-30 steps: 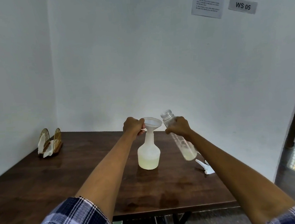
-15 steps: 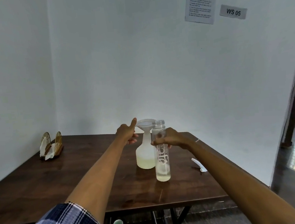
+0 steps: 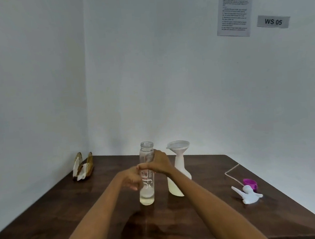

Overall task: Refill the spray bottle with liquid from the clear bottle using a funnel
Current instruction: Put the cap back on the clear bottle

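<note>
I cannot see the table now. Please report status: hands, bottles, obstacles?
Right hand holds clear bottle upright on table; left hand blurred beside it. Funnel sits in spray bottle. Nothing blocking.

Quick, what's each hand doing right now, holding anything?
Left hand: blurred beside the clear bottle; whether it grips cannot be told.
Right hand: fingers curled round the clear bottle, holding it upright on the table.

Tabletop (image 3: 66, 211): dark brown wood grain. Spray bottle (image 3: 179, 172): translucent white, pale yellow liquid. Funnel (image 3: 178, 146): white. Clear bottle (image 3: 148, 186): white lettering. Spray head (image 3: 248, 196): white. Cap (image 3: 250, 183): magenta.
</note>
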The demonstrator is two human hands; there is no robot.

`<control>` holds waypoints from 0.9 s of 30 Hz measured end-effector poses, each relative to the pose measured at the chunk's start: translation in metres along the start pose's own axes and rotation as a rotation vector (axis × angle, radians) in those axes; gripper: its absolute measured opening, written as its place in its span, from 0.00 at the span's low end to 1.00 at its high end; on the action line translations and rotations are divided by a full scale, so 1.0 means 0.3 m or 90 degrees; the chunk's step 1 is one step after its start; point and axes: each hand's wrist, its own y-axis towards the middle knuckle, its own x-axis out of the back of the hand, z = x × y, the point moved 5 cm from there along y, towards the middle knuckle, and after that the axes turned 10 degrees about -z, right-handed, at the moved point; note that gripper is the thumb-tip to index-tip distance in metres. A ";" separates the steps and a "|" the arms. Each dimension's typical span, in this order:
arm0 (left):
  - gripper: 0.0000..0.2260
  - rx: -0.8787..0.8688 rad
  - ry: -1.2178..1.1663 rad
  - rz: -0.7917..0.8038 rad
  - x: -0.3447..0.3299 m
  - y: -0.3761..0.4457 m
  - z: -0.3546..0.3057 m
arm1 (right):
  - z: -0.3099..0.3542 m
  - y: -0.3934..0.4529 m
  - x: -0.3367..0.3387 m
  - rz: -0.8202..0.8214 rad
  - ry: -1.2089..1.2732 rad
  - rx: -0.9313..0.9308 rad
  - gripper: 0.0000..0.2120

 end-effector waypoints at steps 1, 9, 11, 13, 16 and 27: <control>0.17 -0.002 -0.020 -0.009 0.003 0.010 0.019 | 0.004 0.016 -0.027 -0.013 0.001 0.007 0.23; 0.22 -0.056 -0.088 -0.234 -0.007 0.061 0.095 | -0.038 0.070 -0.129 0.010 0.106 -0.005 0.20; 0.23 -0.032 -0.085 -0.216 -0.002 0.056 0.094 | -0.063 0.053 -0.135 0.076 0.140 -0.026 0.19; 0.18 -0.027 -0.098 -0.210 0.006 0.050 0.082 | -0.099 0.028 -0.137 0.137 0.098 -0.060 0.35; 0.16 -0.017 -0.134 -0.226 0.000 0.060 0.084 | -0.145 -0.013 -0.111 0.151 -0.079 -0.073 0.46; 0.28 0.058 -0.108 -0.405 -0.051 0.091 0.114 | -0.349 -0.219 0.213 0.232 -0.080 -0.128 0.18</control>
